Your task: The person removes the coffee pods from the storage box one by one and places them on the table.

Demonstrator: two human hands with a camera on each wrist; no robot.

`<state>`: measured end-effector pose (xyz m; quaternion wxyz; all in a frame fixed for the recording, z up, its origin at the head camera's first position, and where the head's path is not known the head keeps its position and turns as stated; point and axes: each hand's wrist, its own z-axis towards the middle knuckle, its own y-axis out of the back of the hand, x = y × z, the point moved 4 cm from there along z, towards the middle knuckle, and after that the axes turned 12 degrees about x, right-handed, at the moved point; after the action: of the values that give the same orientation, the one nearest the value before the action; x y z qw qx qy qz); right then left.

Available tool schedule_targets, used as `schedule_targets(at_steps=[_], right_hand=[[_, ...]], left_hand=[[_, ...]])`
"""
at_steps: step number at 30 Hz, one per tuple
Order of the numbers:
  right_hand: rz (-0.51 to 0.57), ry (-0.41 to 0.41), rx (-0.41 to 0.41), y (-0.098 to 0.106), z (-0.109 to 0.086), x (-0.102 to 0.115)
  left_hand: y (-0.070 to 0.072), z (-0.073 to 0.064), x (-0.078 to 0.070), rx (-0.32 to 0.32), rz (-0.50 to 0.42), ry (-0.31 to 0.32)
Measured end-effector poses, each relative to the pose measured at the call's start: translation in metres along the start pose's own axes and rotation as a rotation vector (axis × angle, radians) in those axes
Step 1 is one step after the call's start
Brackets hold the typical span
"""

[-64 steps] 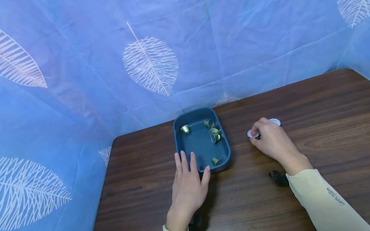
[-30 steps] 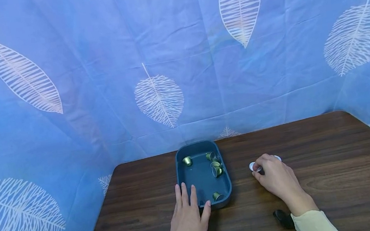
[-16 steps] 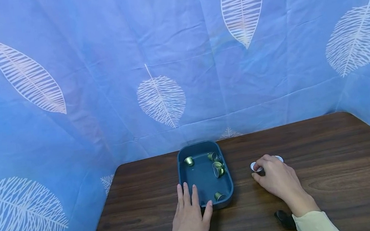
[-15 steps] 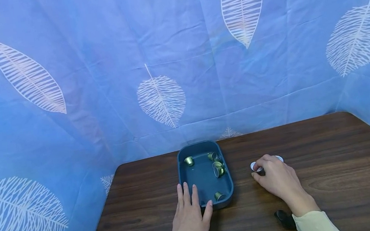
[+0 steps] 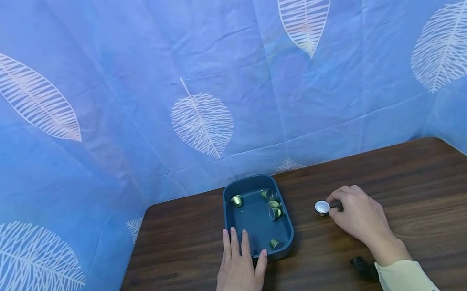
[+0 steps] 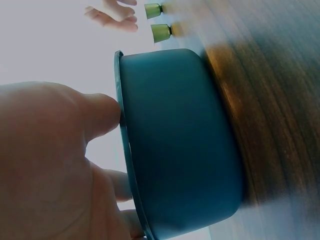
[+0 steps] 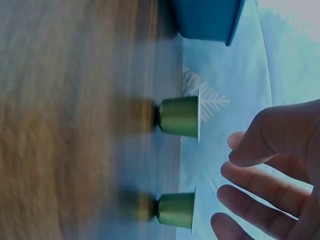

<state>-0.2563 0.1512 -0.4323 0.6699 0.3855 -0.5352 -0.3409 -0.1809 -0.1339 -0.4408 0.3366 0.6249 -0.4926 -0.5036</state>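
Blue tray (image 5: 254, 232): left hand's (image 5: 237, 279) straight fingers touch its seven-o'clock rim
Green capsules (image 7: 179, 116): two, standing toward three o'clock
Right hand (image 5: 360, 217): fingers released, near these

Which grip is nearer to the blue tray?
Left: the left grip is at the near end of the blue tray; the right grip is off to its right, near an upright green capsule.

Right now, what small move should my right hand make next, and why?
Probably ease your bare right hand toward the dark blue rounded-corner tray: it looks clear of two green metallic capsules standing rim-up, while others lie inside.
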Motion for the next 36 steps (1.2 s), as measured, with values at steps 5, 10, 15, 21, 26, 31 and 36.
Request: schedule_targets(at_steps=[5,10,15,21,26,31,36], right_hand=[[0.0,-0.021,-0.006,0.007,0.002,0.002],[0.023,0.016,0.015,0.012,0.003,0.019],[0.081,0.098,0.051,0.015,0.002,0.049],[0.074,0.188,0.044,0.007,-0.003,0.083],[0.066,0.212,0.095,-0.008,-0.006,0.1],[0.074,0.225,0.139,-0.021,-0.004,0.111],[0.069,0.271,0.156,-0.029,-0.004,0.119]], left_hand=[[0.002,0.001,0.001,0.004,-0.012,0.007],[0.002,0.003,0.0,-0.006,-0.017,0.005],[0.002,0.004,-0.002,-0.013,-0.017,0.012],[-0.001,0.002,-0.002,-0.013,-0.023,0.0],[-0.003,0.0,0.003,-0.012,-0.021,-0.004],[-0.002,0.001,0.003,-0.003,-0.031,-0.027],[-0.002,0.0,0.003,0.005,-0.038,-0.024]])
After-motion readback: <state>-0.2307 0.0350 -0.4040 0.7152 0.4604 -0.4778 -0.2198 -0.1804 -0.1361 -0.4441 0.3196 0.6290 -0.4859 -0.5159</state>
